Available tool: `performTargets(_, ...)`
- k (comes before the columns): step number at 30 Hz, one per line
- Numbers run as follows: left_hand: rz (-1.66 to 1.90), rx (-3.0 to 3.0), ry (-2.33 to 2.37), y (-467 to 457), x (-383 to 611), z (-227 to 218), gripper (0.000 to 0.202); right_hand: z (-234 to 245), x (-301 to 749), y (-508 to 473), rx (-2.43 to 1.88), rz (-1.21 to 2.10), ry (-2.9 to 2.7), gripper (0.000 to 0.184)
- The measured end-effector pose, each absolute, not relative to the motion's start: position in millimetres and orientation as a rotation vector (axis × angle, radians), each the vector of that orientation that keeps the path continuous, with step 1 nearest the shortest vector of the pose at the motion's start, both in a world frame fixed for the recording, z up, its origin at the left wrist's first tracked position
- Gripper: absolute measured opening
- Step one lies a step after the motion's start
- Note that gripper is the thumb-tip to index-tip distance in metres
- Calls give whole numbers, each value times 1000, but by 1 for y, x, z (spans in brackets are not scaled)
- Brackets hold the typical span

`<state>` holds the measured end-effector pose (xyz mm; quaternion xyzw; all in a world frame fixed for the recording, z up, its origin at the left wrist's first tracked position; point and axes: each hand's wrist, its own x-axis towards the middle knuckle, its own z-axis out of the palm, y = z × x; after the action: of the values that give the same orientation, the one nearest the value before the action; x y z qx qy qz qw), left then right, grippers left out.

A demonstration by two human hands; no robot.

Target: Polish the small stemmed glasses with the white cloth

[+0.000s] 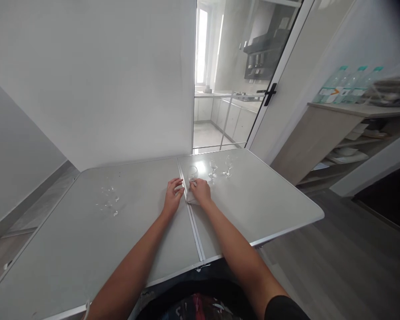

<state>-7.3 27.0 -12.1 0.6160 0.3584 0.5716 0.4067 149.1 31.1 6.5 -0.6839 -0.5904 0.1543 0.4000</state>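
A clear stemmed glass (192,170) stands near the middle seam of the light table. My right hand (202,191) has its fingers closed around the lower part of that glass, at the stem. Under this hand a pale, thin edge of something like cloth (191,201) shows; most of it is hidden. Just left of the seam, my left hand (174,194) rests with loosely curled fingers apart and nothing visible in them. Two more clear stemmed glasses, one (213,170) nearer and one (228,168) farther right, are beyond my right hand.
Several faint clear glass pieces (111,198), probably more glasses, are on the left half of the table (136,249). A white wall borders its far side, beside a glass door with a black handle (270,94). Plastic bottles (350,86) top a shelf unit (333,124) at right.
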Motion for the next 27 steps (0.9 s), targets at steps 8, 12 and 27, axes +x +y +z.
performTargets(8, 1446, 1525, 992, 25, -9, -7, 21, 15, 179, 29, -1958, 318, -1365, 25)
performTargets(12, 1403, 1552, 1022, 22, -8, -4, 19, 23, 204, 25, -2114, 297, -1256, 25)
performTargets(27, 1321, 1640, 1072, 21, -9, -4, 21, 25, 296, 14, -2347, 338, -834, 26)
